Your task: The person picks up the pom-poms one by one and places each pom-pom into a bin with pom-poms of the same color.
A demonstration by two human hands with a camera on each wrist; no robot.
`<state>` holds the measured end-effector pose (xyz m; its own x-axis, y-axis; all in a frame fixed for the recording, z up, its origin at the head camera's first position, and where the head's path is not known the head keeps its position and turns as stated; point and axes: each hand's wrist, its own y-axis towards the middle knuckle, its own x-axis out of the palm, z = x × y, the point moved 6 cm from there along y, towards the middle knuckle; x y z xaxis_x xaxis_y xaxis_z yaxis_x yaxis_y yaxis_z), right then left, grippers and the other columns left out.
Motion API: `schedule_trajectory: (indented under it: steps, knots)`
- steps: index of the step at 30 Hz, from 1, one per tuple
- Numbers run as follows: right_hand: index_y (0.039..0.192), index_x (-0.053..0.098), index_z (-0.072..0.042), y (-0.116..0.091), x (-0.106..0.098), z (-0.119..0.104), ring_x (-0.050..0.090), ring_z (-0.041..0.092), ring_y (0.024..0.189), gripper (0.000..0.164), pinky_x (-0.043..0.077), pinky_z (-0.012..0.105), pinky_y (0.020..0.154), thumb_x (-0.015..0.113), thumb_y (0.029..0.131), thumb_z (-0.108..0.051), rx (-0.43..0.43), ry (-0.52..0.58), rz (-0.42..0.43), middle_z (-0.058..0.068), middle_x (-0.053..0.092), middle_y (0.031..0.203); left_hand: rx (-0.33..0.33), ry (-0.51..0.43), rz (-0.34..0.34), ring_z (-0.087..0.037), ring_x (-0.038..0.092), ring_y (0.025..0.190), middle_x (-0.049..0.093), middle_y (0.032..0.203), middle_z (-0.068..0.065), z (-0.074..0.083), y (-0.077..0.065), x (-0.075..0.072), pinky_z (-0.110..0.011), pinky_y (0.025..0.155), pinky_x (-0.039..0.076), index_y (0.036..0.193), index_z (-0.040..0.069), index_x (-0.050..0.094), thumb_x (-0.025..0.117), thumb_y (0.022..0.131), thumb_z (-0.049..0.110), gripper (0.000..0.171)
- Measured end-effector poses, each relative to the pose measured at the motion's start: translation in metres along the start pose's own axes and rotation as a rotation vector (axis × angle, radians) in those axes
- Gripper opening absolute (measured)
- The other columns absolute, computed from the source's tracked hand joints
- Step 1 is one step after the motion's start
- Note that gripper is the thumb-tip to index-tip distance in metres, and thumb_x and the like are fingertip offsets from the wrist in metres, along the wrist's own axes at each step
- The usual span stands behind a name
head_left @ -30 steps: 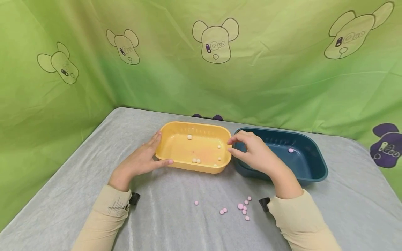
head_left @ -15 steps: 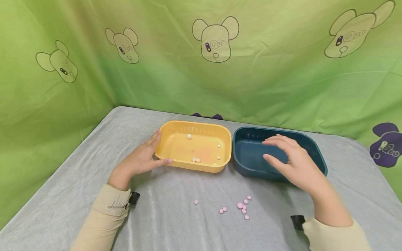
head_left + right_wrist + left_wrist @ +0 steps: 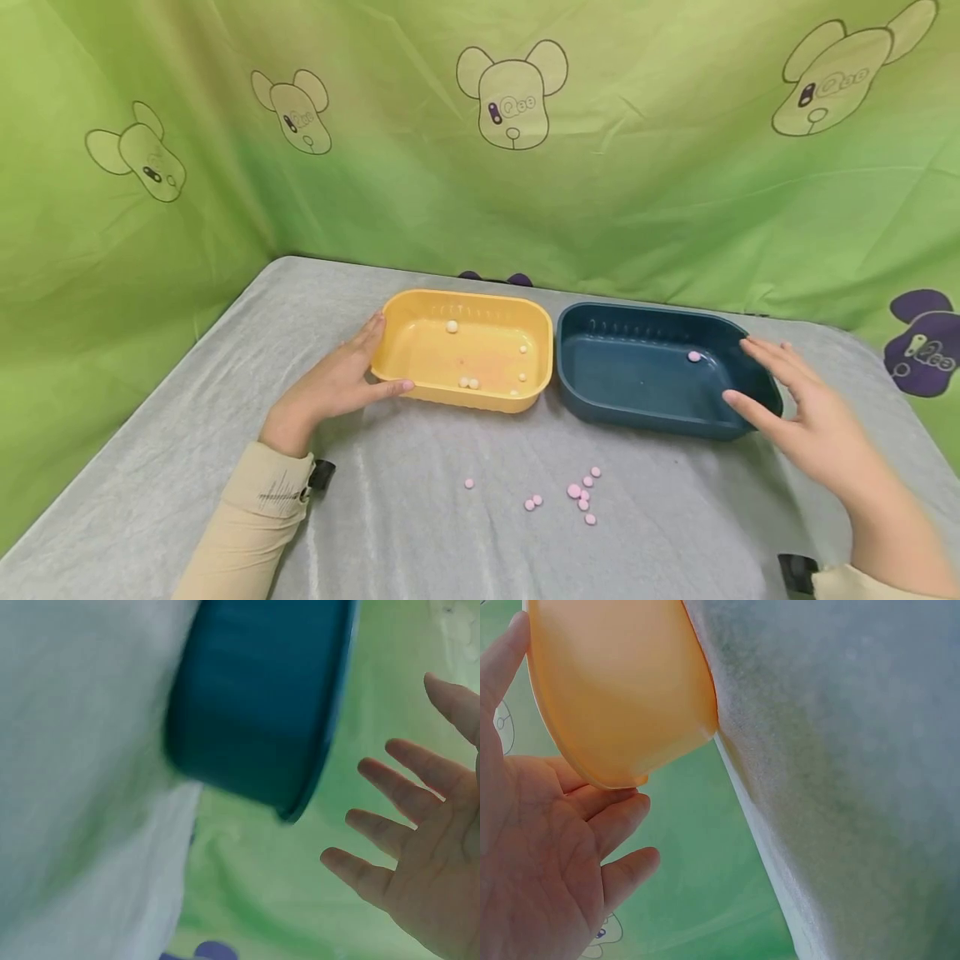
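Observation:
The yellow plastic basin [image 3: 461, 400] stands on the cloth with several small white beads [image 3: 452, 327] on its floor. My left hand [image 3: 333, 379] rests on its left end, the thumb along the front rim and the fingers at the left rim. In the left wrist view, the fingers [image 3: 619, 821] meet the basin's rim from below. My right hand [image 3: 813, 421] hovers with spread fingers over the right end of the dark blue basin [image 3: 637, 417]. One pink bead [image 3: 694, 357] lies inside that basin. The right wrist view has the hand's fingers [image 3: 397, 787] apart from the wall, holding nothing.
Several pink beads [image 3: 574, 492] lie loose in front of the basins, with a single pink bead [image 3: 469, 483] off to the left. Grey cloth [image 3: 397, 533] covers the table. Green printed fabric [image 3: 375, 208] hangs right behind the table's back edge.
My right hand has moved rightward, from the gap between the basins, over the blue basin to its right end, its fingers spreading. The left hand and both basins stay where they were.

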<state>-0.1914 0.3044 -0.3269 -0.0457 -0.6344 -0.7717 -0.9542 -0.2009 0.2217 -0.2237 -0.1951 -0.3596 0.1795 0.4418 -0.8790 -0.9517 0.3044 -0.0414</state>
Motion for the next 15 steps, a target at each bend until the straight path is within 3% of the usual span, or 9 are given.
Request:
schedule_trajectory:
  steps: [3,9,15]
  knots:
    - [0.160,0.021,-0.015,-0.006,-0.002,0.018,-0.013,0.010,0.152,0.074,-0.004,0.075,0.112,0.061,0.099,-0.025,0.072,-0.019,-0.026,0.016,0.009,0.166,0.000,0.002,-0.007,-0.029,0.010,0.155,0.001,0.167,-0.010,0.001,0.001,0.001,-0.050,0.124,0.017,0.158,0.001,0.005,0.060,0.086,0.068,0.113]
    - [0.161,0.005,-0.019,-0.011,0.002,0.033,-0.015,0.043,0.151,0.082,-0.006,0.077,0.109,0.058,0.100,-0.032,0.124,-0.026,-0.129,0.018,-0.005,0.166,-0.008,0.005,-0.017,-0.029,0.007,0.156,-0.001,0.167,-0.009,0.001,0.001,0.002,-0.049,0.125,0.016,0.158,0.003,0.002,0.059,0.086,0.071,0.114]
    - [0.159,-0.009,-0.013,-0.011,0.012,0.039,-0.019,0.047,0.148,0.096,-0.004,0.078,0.109,0.062,0.098,-0.034,0.144,-0.015,-0.241,0.015,-0.019,0.164,0.003,0.026,-0.012,-0.031,0.008,0.155,0.000,0.167,-0.012,0.001,0.001,0.005,-0.050,0.124,0.016,0.158,0.001,0.001,0.059,0.087,0.069,0.114]
